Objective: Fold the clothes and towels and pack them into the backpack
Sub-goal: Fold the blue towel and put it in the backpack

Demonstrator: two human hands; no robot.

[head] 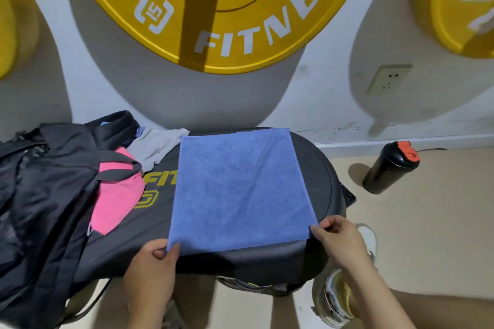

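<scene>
Head view: the blue towel [242, 189] lies flat on the black bench [315, 168], right of the backpack [45, 181]. The left hand [153, 259] and right hand [338, 238] each pinch a near corner; the towel stretches away from both, equally near.

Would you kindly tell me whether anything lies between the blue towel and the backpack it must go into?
Yes: a pink garment and a grey cloth lie on the bench between the blue towel and the backpack; a backpack strap crosses the pink one.
</scene>
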